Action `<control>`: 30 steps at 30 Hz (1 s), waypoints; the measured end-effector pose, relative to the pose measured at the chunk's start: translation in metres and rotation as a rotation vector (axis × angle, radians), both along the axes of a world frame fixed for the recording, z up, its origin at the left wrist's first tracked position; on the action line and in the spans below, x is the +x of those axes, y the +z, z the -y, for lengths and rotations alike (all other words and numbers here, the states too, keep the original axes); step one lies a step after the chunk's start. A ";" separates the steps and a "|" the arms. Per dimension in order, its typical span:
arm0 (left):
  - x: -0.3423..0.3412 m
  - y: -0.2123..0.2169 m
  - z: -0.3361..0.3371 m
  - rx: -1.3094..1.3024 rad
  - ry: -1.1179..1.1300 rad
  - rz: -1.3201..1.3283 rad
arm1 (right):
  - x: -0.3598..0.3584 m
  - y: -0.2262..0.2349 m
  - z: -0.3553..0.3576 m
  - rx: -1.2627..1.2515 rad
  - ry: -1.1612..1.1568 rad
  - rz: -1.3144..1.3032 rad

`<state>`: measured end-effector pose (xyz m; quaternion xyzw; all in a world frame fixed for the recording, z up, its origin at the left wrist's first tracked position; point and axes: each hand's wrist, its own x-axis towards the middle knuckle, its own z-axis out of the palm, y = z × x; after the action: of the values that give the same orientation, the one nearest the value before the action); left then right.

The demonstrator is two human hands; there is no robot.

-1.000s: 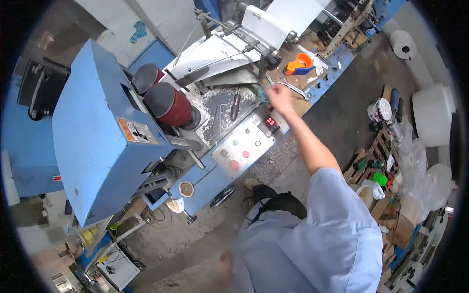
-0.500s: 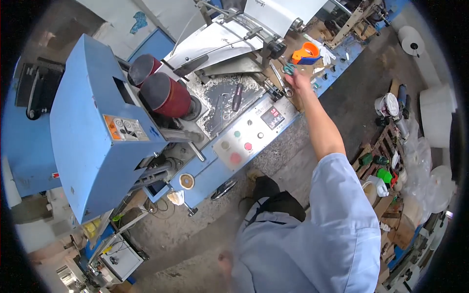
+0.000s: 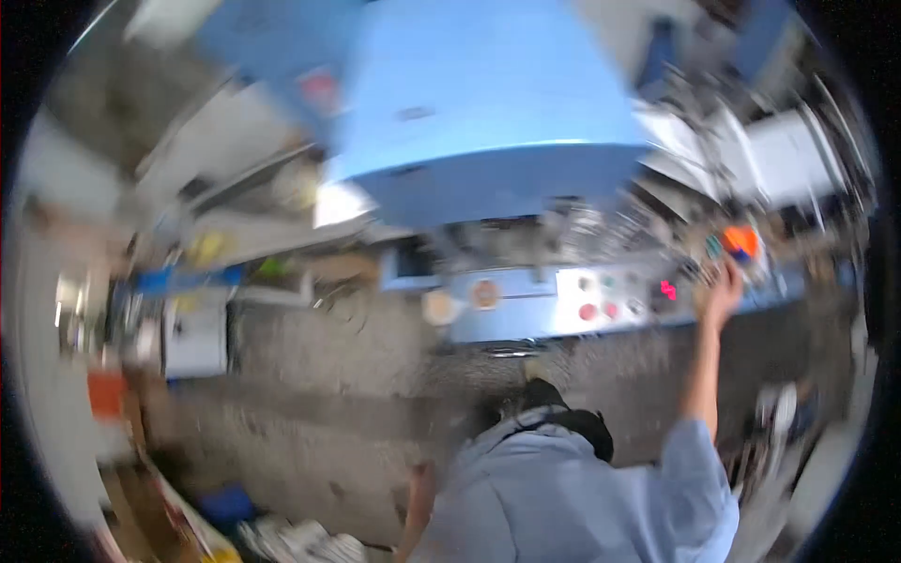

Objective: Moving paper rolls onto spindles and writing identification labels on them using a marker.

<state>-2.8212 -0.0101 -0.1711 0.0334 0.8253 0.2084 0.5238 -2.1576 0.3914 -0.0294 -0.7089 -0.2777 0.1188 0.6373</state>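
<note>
1. reaching up and out, the right hand [image 3: 721, 293] sits at the right of the frame in the head view, its forearm rising from a light blue sleeve [image 3: 699, 469] at the lower right; the arm is stretched long, probably because the bench lies well ahead of the body.
2. just above and beside that hand is an orange object [image 3: 740, 240] with a bit of blue on it, resting on the machine's bench top. whether the fingers touch it i cannot tell, the picture is heavily smeared; nor can i tell if the fingers are spread or pressed together.
3. left of the hand runs a pale control panel [image 3: 610, 298] with round buttons and a small red display, set on the front face at arm height, likely so it is within reach while standing.
4. a big blue machine housing [image 3: 488, 103] fills the upper middle of the frame, overhanging the panel.
5. the left hand [image 3: 419, 488] hangs low at the bottom middle, beside the body and away from the machine, holding nothing that shows; its grip is too blurred to read.
6. a grey concrete floor [image 3: 357, 375] spreads across the lower left, with blurred clutter along the left rim.
</note>
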 end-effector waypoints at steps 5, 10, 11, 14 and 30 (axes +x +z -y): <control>-0.009 -0.016 0.031 0.137 -0.032 -0.228 | -0.204 0.022 0.026 0.030 0.675 -0.099; -0.047 0.001 0.048 0.155 -0.002 -0.179 | -0.434 0.006 0.084 -0.300 1.562 0.282; -0.057 0.006 0.054 0.148 0.067 -0.179 | -0.470 0.007 0.093 -0.193 1.733 0.466; -0.082 0.006 0.079 0.148 0.206 -0.240 | -0.564 0.001 0.116 -0.241 1.993 0.395; -0.095 -0.076 0.244 -0.238 0.848 0.047 | -0.903 -0.266 0.034 -0.851 2.598 1.599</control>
<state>-2.9164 -0.2542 -0.2470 -0.3735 0.7721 0.3090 0.4109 -3.0605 0.3574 -0.2953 -0.0056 0.8677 -0.2380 0.4363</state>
